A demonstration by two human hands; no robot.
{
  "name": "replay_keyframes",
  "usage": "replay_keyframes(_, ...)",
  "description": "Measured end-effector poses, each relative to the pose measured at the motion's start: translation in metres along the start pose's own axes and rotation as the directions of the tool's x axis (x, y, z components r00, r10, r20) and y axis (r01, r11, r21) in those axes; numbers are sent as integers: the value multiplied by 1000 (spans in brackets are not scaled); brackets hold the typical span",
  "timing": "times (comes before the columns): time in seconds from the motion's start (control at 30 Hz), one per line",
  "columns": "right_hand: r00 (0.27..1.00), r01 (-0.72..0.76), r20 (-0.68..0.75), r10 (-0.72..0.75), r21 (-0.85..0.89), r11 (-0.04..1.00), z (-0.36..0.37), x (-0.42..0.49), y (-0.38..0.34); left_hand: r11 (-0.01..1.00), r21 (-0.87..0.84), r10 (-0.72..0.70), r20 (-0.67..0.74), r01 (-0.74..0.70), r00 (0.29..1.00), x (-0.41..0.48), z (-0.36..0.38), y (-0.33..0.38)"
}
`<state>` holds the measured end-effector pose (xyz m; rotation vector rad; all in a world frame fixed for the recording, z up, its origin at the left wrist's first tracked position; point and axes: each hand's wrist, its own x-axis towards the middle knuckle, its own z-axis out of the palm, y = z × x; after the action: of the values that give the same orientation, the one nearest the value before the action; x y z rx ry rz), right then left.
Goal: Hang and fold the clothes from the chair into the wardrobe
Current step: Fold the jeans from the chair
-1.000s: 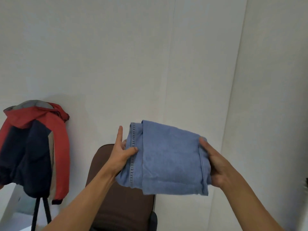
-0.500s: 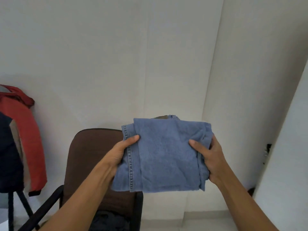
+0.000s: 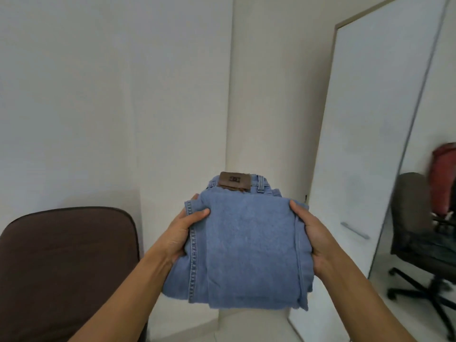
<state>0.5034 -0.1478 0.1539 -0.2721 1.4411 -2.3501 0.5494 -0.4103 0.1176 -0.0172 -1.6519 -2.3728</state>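
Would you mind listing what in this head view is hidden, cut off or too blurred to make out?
- Inside of the white wardrobe: hidden behind its door.
- Print on the brown leather patch of the folded blue denim jeans: too small to read.
- Fingers of the left hand and right hand: under the denim.
- Seat of the brown padded chair: cut off by the bottom edge.
- Red garment in the mirror: blurred, cropped.

Light blue jeans, brown chair, white wall

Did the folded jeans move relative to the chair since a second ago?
Yes. The folded jeans, held by the left hand and right hand, were in front of the brown chair; now they sit to its right, toward the white door.
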Motion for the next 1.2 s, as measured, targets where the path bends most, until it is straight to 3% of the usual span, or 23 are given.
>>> replay_keyframes(0.1,992,43,-116,-44,-11,999,-47,-25,-17,1000,-9,-26,91,27,996,6,47,-28)
replay_keyframes(0.3,974,156,-152,-169,-94,983,-145,-102,-59,989,-78,-113,168,127,979,-12,166,-72)
replay_keyframes(0.37,953,161,-232,-194,-154,975,-174,-130,-72,981,-55,-170,214,185,962,-24,206,-83)
replay_keyframes(0.43,938,149,-301,-173,-103,984,-200,-155,-83,979,-6,-194,276,203,941,-34,242,-93)
replay_keyframes(0.57,856,165,-498,-136,14,986,-256,-186,-102,989,67,-145,470,129,871,-46,304,-113)
replay_keyframes(0.7,758,145,-627,-182,-111,983,-300,-222,-116,975,222,-155,638,12,754,-59,366,-129)
replay_keyframes(0.77,711,146,-663,-235,-187,971,-317,-243,-126,959,278,-146,639,-50,755,-66,401,-134)
replay_keyframes(0.87,702,171,-684,-200,-111,979,-337,-274,-145,975,214,-175,570,60,803,-63,448,-149)
replay_keyframes(0.93,724,178,-670,-162,-45,983,-350,-295,-156,971,143,-239,555,192,796,-55,476,-160)
replay_keyframes(1.03,718,184,-681,-145,-15,983,-369,-319,-171,952,138,-303,571,275,763,-40,523,-179)
replay_keyframes(1.1,687,191,-710,-155,-30,981,-386,-327,-184,940,142,-332,595,310,732,-30,558,-192)
replay_keyframes(1.2,580,240,-785,-218,-91,967,-425,-329,-207,918,163,-374,660,362,652,-13,612,-207)
